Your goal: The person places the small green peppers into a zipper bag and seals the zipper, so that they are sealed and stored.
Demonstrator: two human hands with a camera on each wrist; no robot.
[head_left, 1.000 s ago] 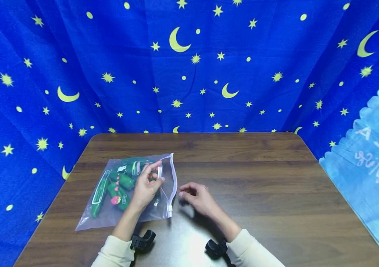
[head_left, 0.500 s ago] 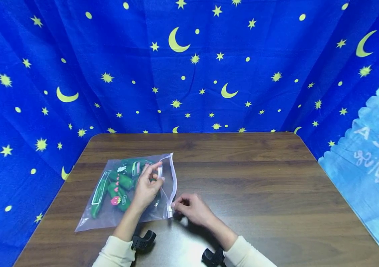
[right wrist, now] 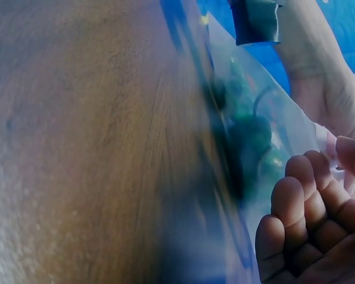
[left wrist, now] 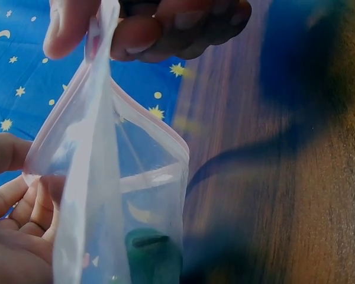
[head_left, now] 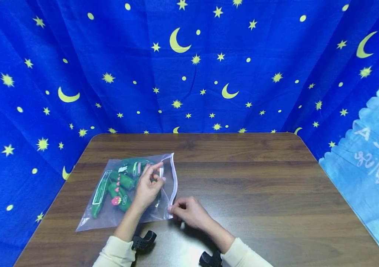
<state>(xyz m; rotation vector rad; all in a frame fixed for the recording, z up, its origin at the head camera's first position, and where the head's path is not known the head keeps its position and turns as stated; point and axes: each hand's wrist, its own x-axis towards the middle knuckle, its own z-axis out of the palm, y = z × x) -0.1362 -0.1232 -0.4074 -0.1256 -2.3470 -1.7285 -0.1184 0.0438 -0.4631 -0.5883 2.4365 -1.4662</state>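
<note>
A clear zip bag (head_left: 92, 221) lies on the left half of the table, with pink hearts and a strawberry printed on it. Several green, cucumber-like pieces (head_left: 100, 196) show through its plastic. My left hand (head_left: 147, 191) is over the bag and pinches the upper layer of its mouth, which gapes toward the right. At the near end of the zip strip (head_left: 174, 178), my right hand (head_left: 190, 212) pinches the slider between thumb and forefinger. Those fingertips mostly cover the slider in the head view. A green rounded end (left wrist: 154, 254) shows inside the bag in the left wrist view.
The brown wooden table (head_left: 259, 193) extends to the right and behind the bag. Blue cloth with yellow moons and stars (head_left: 202, 74) surrounds it, and a light blue cloth (head_left: 376, 159) hangs at the right. Each wrist wears a black camera mount (head_left: 144, 240).
My right hand has moved left and nearer to me, from beside the bag's mouth to the slider, and now pinches it. My left hand and the bag have barely moved.
</note>
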